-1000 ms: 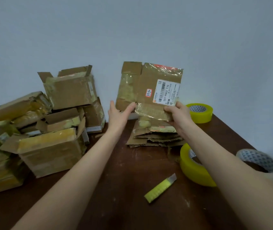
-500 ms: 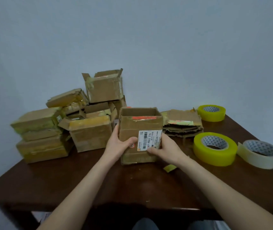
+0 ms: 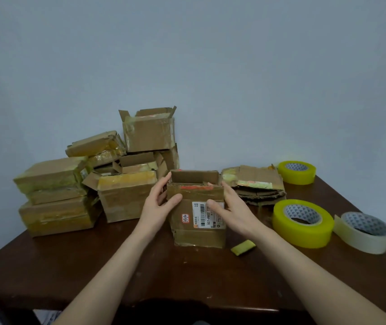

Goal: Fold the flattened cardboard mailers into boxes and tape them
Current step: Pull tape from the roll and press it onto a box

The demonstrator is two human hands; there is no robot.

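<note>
A small brown cardboard box (image 3: 196, 233) with a white barcode label stands upright on the dark wooden table (image 3: 117, 266), its top flaps open. My left hand (image 3: 161, 202) grips its upper left side, thumb on the front. My right hand (image 3: 229, 207) grips the upper right side, thumb across the label. Behind and to the right lies a stack of flattened cardboard mailers (image 3: 255, 186). A large yellow tape roll (image 3: 302, 222) sits to the right of the box.
Several folded, taped boxes (image 3: 88, 186) are piled at the back left. A second yellow tape roll (image 3: 296, 172) sits at the back right and a clear tape roll (image 3: 363, 232) near the right edge. A yellow utility knife (image 3: 243, 247) lies beside the box.
The mailer went from being held flat in the air to standing on the table as an open box. My hands have shifted up its sides toward the top rim.
</note>
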